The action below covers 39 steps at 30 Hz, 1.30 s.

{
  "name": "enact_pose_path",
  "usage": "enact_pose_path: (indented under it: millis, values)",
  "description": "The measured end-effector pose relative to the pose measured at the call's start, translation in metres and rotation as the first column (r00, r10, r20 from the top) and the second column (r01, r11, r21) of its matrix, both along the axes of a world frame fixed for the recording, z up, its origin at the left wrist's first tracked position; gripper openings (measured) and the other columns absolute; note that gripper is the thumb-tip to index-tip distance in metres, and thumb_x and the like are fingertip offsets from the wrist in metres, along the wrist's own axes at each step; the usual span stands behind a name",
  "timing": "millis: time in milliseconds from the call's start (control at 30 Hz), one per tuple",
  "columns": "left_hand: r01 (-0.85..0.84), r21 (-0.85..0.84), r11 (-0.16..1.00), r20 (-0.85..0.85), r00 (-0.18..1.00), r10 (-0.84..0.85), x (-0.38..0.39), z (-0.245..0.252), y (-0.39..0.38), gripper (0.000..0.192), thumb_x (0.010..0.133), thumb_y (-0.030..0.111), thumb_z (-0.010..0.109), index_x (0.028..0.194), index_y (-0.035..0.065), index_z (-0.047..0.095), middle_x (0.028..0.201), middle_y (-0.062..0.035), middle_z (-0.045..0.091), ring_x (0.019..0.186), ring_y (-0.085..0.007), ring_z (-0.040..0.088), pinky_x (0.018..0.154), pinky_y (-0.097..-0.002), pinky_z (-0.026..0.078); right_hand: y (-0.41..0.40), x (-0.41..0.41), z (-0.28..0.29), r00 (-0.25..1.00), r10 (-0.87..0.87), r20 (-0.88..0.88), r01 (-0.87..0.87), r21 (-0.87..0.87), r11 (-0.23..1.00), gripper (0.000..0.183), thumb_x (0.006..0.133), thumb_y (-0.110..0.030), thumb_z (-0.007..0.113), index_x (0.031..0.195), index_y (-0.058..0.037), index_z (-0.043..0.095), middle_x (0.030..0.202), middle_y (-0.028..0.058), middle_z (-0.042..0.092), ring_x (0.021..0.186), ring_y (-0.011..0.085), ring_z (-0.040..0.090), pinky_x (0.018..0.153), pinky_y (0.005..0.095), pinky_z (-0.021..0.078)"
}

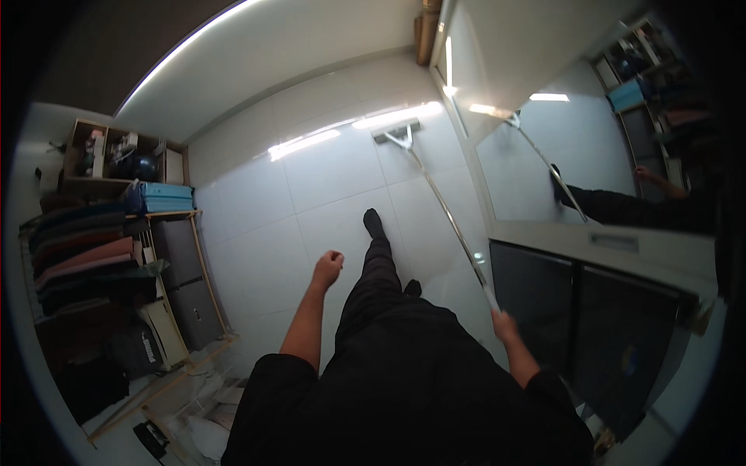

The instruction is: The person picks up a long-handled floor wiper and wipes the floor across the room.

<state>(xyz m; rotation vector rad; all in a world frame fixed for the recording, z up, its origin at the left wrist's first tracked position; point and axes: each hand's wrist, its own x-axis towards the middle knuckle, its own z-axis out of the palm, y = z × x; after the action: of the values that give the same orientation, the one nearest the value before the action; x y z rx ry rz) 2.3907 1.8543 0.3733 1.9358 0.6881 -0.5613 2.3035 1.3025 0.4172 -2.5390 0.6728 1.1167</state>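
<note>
My right hand (506, 326) grips the end of a long metal mop handle (447, 211). From there the handle slants forward and left to a flat mop head (397, 132), which lies on the pale floor tiles (332, 212) beneath a white yoke. My left hand (329, 268) hangs over the floor with its fingers curled in and no object visible in it. Between the hands, a dark-socked foot (373, 224) is stretched forward on the tiles, and the other foot (412, 288) is partly hidden behind my clothing.
A mirrored door (542, 157) stands close on the right, above dark cabinet panels (583, 326). Along the left, a rack holds hanging clothes (87, 256), grey storage boxes (185, 279) and a blue box (166, 198). The far wall (303, 52) bounds the floor.
</note>
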Motion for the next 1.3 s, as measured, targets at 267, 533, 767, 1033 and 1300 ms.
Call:
enact_pose_path:
  millis: [267,533,767,1033,1300]
  values:
    - [0.360,0.041,0.932,-0.439,0.844,-0.307,-0.128,0.000,-0.028,0.043,0.079,0.035,0.057,0.102,-0.0016,0.062,0.103,-0.0208,0.063,0.100,-0.0327,0.059,0.088,-0.0381,0.045,-0.076,-0.265,0.082,0.968,-0.109,-0.228,0.071,-0.169,0.983,0.052,0.088,-0.046,0.045,0.097,0.0037,0.056,0.091,0.0258,0.061,0.089,0.0433,0.059,0.073,0.0510,0.0455]
    - [0.293,0.104,0.950,-0.484,0.850,-0.209,-0.146,-0.006,0.013,0.043,0.080,0.035,0.058,0.102,-0.0017,0.062,0.101,-0.0206,0.063,0.098,-0.0317,0.060,0.086,-0.0379,0.046,0.019,0.040,-0.035,0.957,-0.222,-0.185,0.258,0.199,0.945,0.063,0.086,-0.056,0.043,0.072,0.0030,0.060,0.058,0.0168,0.058,0.059,0.0297,0.062,0.057,0.0430,0.0467]
    - [0.223,0.117,0.968,-0.270,0.945,-0.185,-0.034,0.013,0.002,0.037,0.082,0.031,0.057,0.099,-0.0016,0.061,0.094,-0.0177,0.065,0.090,-0.0286,0.062,0.080,-0.0364,0.048,0.104,0.315,-0.041,0.982,-0.180,0.062,0.154,0.295,0.943,0.056,0.091,-0.047,0.040,0.068,0.0026,0.051,0.052,0.0120,0.050,0.043,0.0239,0.051,0.041,0.0406,0.0408]
    - [0.255,0.092,0.963,-0.185,0.954,-0.235,0.048,0.020,-0.023,0.034,0.083,0.029,0.056,0.098,-0.0014,0.061,0.091,-0.0161,0.065,0.086,-0.0268,0.063,0.078,-0.0359,0.048,-0.018,0.096,-0.074,0.958,-0.227,-0.173,0.260,0.195,0.946,0.056,0.090,-0.051,0.041,0.085,0.0019,0.059,0.055,0.0123,0.053,0.047,0.0216,0.054,0.045,0.0403,0.0435]
    - [0.189,0.065,0.980,-0.252,0.953,-0.167,0.014,0.020,-0.065,0.034,0.083,0.028,0.056,0.099,-0.0016,0.061,0.090,-0.0158,0.065,0.081,-0.0245,0.064,0.075,-0.0347,0.049,-0.135,-0.206,0.035,0.928,0.082,-0.363,-0.066,0.055,0.996,0.048,0.088,-0.046,0.045,0.106,-0.0017,0.050,0.098,0.0286,0.059,0.097,0.0435,0.056,0.075,0.0518,0.0456]
